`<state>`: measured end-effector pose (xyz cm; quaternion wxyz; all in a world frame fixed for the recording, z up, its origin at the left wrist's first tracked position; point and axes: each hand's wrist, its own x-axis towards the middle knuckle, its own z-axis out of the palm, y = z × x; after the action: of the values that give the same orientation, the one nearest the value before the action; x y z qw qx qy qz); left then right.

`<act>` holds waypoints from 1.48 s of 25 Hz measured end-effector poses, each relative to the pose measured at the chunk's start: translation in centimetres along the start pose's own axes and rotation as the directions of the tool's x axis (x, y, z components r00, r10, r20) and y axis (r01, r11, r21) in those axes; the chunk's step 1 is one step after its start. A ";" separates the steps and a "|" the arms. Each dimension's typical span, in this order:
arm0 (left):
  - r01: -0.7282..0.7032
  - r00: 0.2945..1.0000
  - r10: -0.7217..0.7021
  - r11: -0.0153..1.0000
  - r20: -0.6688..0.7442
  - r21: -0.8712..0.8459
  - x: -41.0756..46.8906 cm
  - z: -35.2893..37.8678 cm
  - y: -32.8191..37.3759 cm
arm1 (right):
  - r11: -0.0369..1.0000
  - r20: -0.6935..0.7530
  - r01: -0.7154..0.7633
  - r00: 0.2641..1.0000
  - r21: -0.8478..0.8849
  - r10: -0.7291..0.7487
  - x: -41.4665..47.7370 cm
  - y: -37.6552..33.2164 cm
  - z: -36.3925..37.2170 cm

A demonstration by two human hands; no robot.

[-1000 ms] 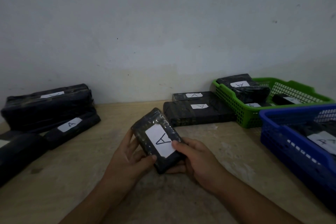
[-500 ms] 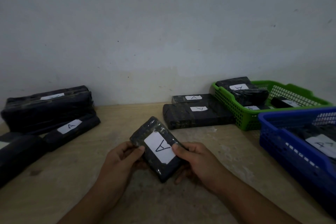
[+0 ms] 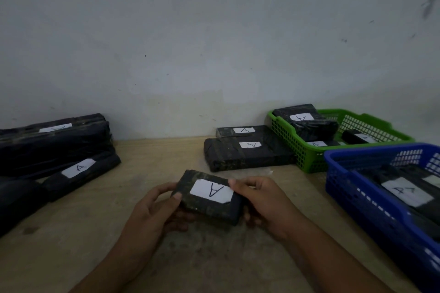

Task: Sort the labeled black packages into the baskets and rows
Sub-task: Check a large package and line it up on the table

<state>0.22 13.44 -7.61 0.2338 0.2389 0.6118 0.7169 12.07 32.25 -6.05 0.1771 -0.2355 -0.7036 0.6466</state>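
Observation:
A small black package [image 3: 209,207] with a white label marked A is held between both hands above the wooden table [image 3: 154,164]. My left hand [image 3: 154,211] grips its left end, thumb on top. My right hand [image 3: 259,200] grips its right end, thumb at the label's edge. A green basket [image 3: 307,157] at the back right holds several labeled black packages. A blue basket [image 3: 362,200] at the right holds more. Two long black packages [image 3: 247,152] lie in a row left of the green basket.
A heap of long black packages [image 3: 54,147] lies at the left against the wall, one with an A label [image 3: 79,167] nearest me. A pale wall [image 3: 214,43] runs along the table's far edge.
Both hands have turned the small package from a steep diagonal to nearly level, its label now sideways. It sits a little lower and nearer me.

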 end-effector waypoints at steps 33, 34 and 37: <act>-0.283 0.958 0.033 0.241 0.283 0.928 5.2 14.7 -4.0 | 0.729 -0.603 -0.247 0.749 -0.639 -0.274 3.6 4.0 -8.2; -0.303 0.952 0.024 0.219 0.306 0.927 5.4 14.7 -4.3 | 0.694 -0.584 -0.251 0.756 -0.675 -0.295 3.5 4.1 -8.0; -0.337 0.940 0.001 0.169 0.341 0.926 5.9 14.3 -5.1 | 0.640 -0.552 -0.257 0.772 -0.724 -0.314 3.6 4.3 -7.6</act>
<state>4.90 28.82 -10.35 0.0247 0.4917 0.8581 0.1459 13.78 40.75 -9.75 0.2971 -0.4790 -0.8098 0.1627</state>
